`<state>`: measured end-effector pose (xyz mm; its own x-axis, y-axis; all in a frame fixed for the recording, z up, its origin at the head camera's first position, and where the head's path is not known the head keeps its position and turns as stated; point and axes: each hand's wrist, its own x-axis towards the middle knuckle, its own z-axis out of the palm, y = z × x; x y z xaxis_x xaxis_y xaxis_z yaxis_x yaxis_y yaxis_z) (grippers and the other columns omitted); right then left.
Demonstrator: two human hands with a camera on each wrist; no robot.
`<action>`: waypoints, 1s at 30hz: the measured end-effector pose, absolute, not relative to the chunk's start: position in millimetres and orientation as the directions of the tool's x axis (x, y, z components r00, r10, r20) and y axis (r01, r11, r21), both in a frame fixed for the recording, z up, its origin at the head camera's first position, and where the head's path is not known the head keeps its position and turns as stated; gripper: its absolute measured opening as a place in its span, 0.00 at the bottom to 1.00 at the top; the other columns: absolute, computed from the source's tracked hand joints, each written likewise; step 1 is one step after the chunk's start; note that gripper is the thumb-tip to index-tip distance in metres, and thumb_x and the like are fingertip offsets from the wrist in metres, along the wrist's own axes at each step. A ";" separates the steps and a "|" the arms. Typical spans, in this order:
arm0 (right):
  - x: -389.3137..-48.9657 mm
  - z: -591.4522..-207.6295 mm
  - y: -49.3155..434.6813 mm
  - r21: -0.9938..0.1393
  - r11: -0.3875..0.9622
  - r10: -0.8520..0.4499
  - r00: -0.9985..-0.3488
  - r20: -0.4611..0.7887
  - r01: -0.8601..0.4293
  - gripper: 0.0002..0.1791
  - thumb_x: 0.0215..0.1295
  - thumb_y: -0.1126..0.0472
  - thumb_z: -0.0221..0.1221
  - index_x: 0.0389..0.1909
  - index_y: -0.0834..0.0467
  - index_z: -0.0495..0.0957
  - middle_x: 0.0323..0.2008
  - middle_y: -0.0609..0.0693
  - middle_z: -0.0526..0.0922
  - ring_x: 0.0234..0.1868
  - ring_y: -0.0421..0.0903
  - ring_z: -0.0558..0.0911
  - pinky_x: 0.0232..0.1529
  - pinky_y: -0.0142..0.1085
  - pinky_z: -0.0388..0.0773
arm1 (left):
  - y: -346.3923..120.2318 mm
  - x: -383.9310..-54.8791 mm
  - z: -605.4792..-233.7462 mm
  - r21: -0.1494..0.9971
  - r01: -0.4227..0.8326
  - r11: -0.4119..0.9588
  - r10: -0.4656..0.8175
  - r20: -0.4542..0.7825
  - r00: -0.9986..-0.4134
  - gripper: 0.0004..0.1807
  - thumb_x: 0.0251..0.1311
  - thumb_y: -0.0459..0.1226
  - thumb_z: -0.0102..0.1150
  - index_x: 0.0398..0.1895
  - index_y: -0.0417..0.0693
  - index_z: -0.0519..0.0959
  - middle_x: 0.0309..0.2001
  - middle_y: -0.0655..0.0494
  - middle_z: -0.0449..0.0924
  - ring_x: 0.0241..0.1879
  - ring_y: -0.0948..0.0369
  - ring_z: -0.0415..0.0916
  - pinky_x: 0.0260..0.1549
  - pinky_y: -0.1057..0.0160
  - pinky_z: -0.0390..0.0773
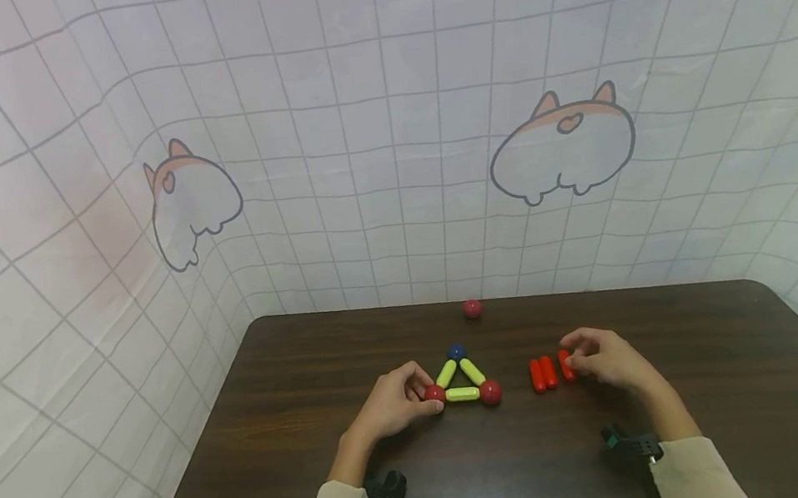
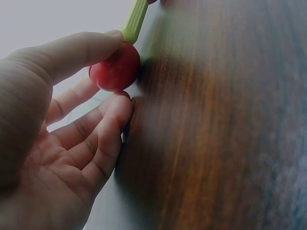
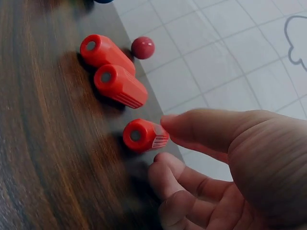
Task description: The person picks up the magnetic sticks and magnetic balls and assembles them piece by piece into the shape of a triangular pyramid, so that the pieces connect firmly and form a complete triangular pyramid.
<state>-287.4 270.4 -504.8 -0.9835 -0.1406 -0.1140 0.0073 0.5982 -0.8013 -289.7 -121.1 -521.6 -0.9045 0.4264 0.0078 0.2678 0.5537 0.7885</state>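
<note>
A triangle of three yellow-green magnetic rods (image 1: pixel 463 394) and three balls lies flat on the table. Its far corner is a blue ball (image 1: pixel 456 352), its right corner a red ball (image 1: pixel 490 392). My left hand (image 1: pixel 394 401) holds the red ball at the left corner (image 2: pixel 115 69) between thumb and fingers. To the right lie three red magnetic rods with grey end discs: two side by side (image 1: pixel 543 375) and one a little apart (image 3: pixel 142 136). My right hand (image 1: pixel 608 358) pinches that separate rod, the thumb at its far end; the index finger is mostly hidden in the right wrist view.
A loose red ball (image 1: pixel 472 308) sits at the far edge of the dark wooden table (image 1: pixel 310 378). Behind and to the left hangs a white grid-patterned cloth (image 1: pixel 355 145). Dark wrist devices (image 1: pixel 387 492) are strapped at both sleeves.
</note>
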 end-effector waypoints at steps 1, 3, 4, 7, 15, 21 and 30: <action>-287.3 -504.7 270.5 -0.799 0.602 -0.138 -0.984 -0.117 0.010 0.20 0.67 0.63 0.64 0.58 0.64 0.77 0.35 0.53 0.80 0.31 0.46 0.76 0.27 0.37 0.74 | -121.1 -289.6 -521.5 0.789 0.267 0.553 0.427 0.007 -0.904 0.15 0.57 0.45 0.75 0.42 0.57 0.79 0.34 0.60 0.79 0.29 0.64 0.73 0.28 0.66 0.74; -287.4 -505.0 269.8 -0.791 0.611 -0.135 -0.984 -0.116 0.009 0.22 0.67 0.60 0.66 0.58 0.64 0.76 0.34 0.53 0.81 0.30 0.46 0.76 0.27 0.37 0.74 | -121.0 -289.4 -521.2 0.790 0.267 0.552 0.428 0.006 -0.904 0.15 0.57 0.45 0.76 0.42 0.57 0.79 0.34 0.60 0.79 0.29 0.64 0.73 0.28 0.66 0.74; -287.9 -505.5 269.4 -0.787 0.617 -0.131 -0.984 -0.117 0.011 0.23 0.66 0.59 0.67 0.58 0.64 0.76 0.34 0.53 0.81 0.29 0.46 0.76 0.27 0.36 0.74 | -121.0 -289.5 -521.2 0.790 0.268 0.552 0.428 0.006 -0.904 0.15 0.57 0.45 0.76 0.42 0.57 0.79 0.34 0.60 0.79 0.29 0.64 0.73 0.28 0.66 0.74; -288.6 -506.7 267.5 -0.767 0.641 -0.112 -0.987 -0.115 0.016 0.24 0.64 0.59 0.69 0.58 0.64 0.77 0.33 0.53 0.82 0.28 0.45 0.75 0.27 0.36 0.74 | -121.0 -289.7 -520.9 0.790 0.269 0.551 0.429 0.009 -0.903 0.15 0.57 0.45 0.75 0.42 0.56 0.79 0.34 0.60 0.79 0.29 0.64 0.73 0.28 0.66 0.74; -290.6 -508.4 266.5 -0.739 0.673 -0.073 -0.991 -0.111 0.033 0.22 0.63 0.62 0.66 0.58 0.61 0.78 0.32 0.52 0.81 0.25 0.45 0.76 0.26 0.37 0.74 | -121.3 -289.5 -520.4 0.786 0.267 0.557 0.424 0.007 -0.906 0.15 0.57 0.45 0.76 0.42 0.56 0.79 0.34 0.60 0.79 0.29 0.64 0.72 0.27 0.67 0.73; -289.1 -505.1 268.2 -0.725 0.688 -0.083 -0.995 -0.059 -0.014 0.21 0.62 0.65 0.66 0.57 0.61 0.79 0.33 0.53 0.82 0.29 0.46 0.76 0.29 0.39 0.72 | -121.1 -289.4 -521.7 0.792 0.264 0.551 0.423 0.007 -0.906 0.15 0.57 0.44 0.76 0.42 0.55 0.79 0.34 0.60 0.79 0.29 0.64 0.73 0.27 0.67 0.73; -288.9 -496.2 266.4 -0.776 0.601 -0.173 -0.979 0.111 -0.194 0.20 0.66 0.69 0.63 0.59 0.61 0.79 0.37 0.57 0.84 0.33 0.45 0.79 0.29 0.36 0.76 | -121.4 -290.2 -522.9 0.791 0.271 0.548 0.429 0.012 -0.903 0.15 0.57 0.45 0.75 0.42 0.56 0.79 0.34 0.60 0.79 0.29 0.64 0.73 0.27 0.67 0.73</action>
<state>-288.9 266.4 -496.2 -0.9787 -0.1725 0.1114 -0.1942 0.6007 -0.7756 -290.2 -121.4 -522.9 -0.9034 0.4286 0.0123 0.2709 0.5483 0.7912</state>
